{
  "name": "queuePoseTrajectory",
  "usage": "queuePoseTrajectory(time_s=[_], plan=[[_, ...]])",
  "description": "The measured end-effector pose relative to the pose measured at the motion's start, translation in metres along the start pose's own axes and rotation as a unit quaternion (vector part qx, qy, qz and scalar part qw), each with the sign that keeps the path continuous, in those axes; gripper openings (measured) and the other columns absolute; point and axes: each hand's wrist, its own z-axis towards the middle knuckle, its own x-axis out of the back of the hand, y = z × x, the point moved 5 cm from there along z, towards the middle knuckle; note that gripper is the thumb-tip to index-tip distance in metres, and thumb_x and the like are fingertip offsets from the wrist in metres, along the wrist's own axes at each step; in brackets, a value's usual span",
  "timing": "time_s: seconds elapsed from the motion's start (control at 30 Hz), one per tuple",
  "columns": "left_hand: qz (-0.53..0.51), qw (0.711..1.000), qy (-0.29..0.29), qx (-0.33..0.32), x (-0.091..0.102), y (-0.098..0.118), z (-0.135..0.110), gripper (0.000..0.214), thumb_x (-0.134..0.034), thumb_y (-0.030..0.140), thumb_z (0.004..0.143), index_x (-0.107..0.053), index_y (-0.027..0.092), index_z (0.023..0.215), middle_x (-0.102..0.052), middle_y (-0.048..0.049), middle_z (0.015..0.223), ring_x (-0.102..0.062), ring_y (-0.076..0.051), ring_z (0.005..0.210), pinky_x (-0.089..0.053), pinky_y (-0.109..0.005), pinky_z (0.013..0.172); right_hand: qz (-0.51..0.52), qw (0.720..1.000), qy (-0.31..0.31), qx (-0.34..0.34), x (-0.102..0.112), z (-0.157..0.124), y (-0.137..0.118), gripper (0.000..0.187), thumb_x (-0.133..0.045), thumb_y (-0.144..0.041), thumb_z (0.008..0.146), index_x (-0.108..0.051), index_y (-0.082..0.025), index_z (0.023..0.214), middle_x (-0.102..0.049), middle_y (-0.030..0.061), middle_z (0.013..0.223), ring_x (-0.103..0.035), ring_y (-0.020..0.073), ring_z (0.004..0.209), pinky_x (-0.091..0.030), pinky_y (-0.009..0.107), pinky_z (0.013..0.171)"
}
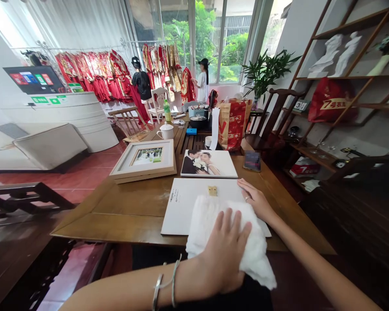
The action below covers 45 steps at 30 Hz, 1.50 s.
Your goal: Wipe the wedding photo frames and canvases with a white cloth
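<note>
From where I stand, both forearms (314, 251) are bare, no sleeve showing. Two silvery bangles (174, 280) circle the left wrist (189, 274), one a flat band, the other slimmer with a pointed end. A thin ring (247, 198) sits on the right grip (256, 201); the clothing (254, 296) below is plain black.

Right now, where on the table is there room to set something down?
Bare wood lies left of the white panel, nearer you than the wooden frame, and right of your right hand, near the phone. The far end, around the paper bag, is crowded.
</note>
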Motion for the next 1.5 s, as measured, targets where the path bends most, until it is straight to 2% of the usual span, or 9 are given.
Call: queuePoseTrajectory(time_s=[0.13,0.33,0.43,0.63,0.87,0.97,1.17,1.3,1.5], plan=[[-0.005,1.0,0.001,0.011,0.0,-0.005,0.007,0.085,-0.054,0.047,0.075,-0.019,0.009,0.141,-0.018,-0.0203,0.147,-0.016,-0.039,0.133,-0.016,-0.049,0.106,0.006,1.0,-0.001,0.005,0.001,0.0,0.002,0.037,-0.047,-0.024,0.082,-0.062,-0.023,0.115,-0.054,0.0059,0.131,-0.04,0.0251,0.129,-0.029,0.049,0.109],[0.001,0.995,0.027,0.099,-0.005,-0.066,0.065,0.08,-0.057,0.044,0.073,-0.025,0.012,0.14,-0.027,-0.0178,0.145,-0.023,-0.035,0.131,-0.017,-0.049,0.106,0.018,1.0,-0.009,0.011,0.001,0.001,0.004,0.042,-0.051,-0.022,0.077,-0.06,-0.024,0.118,-0.055,0.0048,0.13,-0.043,0.0247,0.127,-0.032,0.046,0.107],[-0.003,0.991,0.036,0.126,-0.006,-0.091,0.073,0.071,-0.051,0.042,0.078,-0.028,0.011,0.138,-0.032,-0.0192,0.141,-0.028,-0.035,0.128,-0.02,-0.054,0.102,0.007,1.0,-0.006,0.013,0.0,0.0,0.001,0.04,-0.048,-0.022,0.08,-0.059,-0.024,0.118,-0.055,0.0047,0.13,-0.042,0.0241,0.128,-0.03,0.047,0.108],[-0.017,0.993,0.022,0.111,-0.006,-0.114,0.032,0.062,-0.044,0.035,0.08,-0.032,0.014,0.137,-0.026,-0.0132,0.146,-0.02,-0.029,0.133,-0.021,-0.052,0.104,-0.011,1.0,-0.004,0.001,0.0,-0.002,-0.003,0.039,-0.043,-0.021,0.084,-0.058,-0.023,0.121,-0.052,0.0046,0.133,-0.04,0.0225,0.129,-0.027,0.047,0.11],[0.001,0.985,0.011,0.173,-0.007,-0.148,-0.021,0.06,-0.043,0.025,0.078,-0.034,0.015,0.136,-0.023,-0.0113,0.148,-0.015,-0.027,0.136,-0.018,-0.05,0.106,-0.014,1.0,-0.004,-0.006,-0.001,-0.002,-0.006,0.039,-0.043,-0.021,0.085,-0.057,-0.025,0.122,-0.051,0.0023,0.134,-0.039,0.0225,0.13,-0.025,0.048,0.112],[0.004,0.984,0.001,0.178,-0.005,-0.134,-0.043,0.065,-0.045,0.021,0.073,-0.034,0.015,0.137,-0.021,-0.0116,0.149,-0.013,-0.028,0.136,-0.014,-0.052,0.107,-0.023,1.0,-0.005,-0.006,-0.001,-0.002,-0.006,0.039,-0.042,-0.021,0.085,-0.057,-0.025,0.121,-0.051,0.0025,0.134,-0.039,0.0224,0.129,-0.026,0.048,0.111],[-0.036,0.988,-0.039,0.142,0.0,-0.071,-0.082,0.092,-0.053,0.02,0.06,-0.014,0.023,0.144,-0.015,-0.0088,0.15,-0.014,-0.031,0.135,-0.008,-0.054,0.108,-0.042,0.999,-0.01,-0.005,-0.001,-0.002,-0.004,0.039,-0.041,-0.021,0.085,-0.057,-0.021,0.121,-0.051,0.0055,0.134,-0.04,0.0226,0.129,-0.028,0.047,0.11],[-0.041,0.993,-0.016,0.108,-0.001,-0.08,-0.072,0.086,-0.055,0.029,0.068,-0.014,0.022,0.144,-0.022,-0.0107,0.148,-0.018,-0.03,0.134,-0.007,-0.052,0.108,-0.047,0.999,-0.004,0.001,-0.002,-0.002,-0.003,0.039,-0.041,-0.02,0.085,-0.058,-0.022,0.12,-0.053,0.0049,0.132,-0.041,0.0228,0.128,-0.029,0.048,0.11],[-0.004,0.99,0.011,0.14,-0.005,-0.146,-0.018,0.071,-0.049,0.041,0.08,-0.024,0.014,0.14,-0.022,-0.0175,0.147,-0.012,-0.034,0.135,-0.013,-0.055,0.105,-0.047,0.999,-0.006,0.002,-0.002,-0.002,-0.003,0.038,-0.041,-0.022,0.086,-0.058,-0.02,0.12,-0.053,0.0075,0.132,-0.042,0.0229,0.128,-0.029,0.046,0.11]])
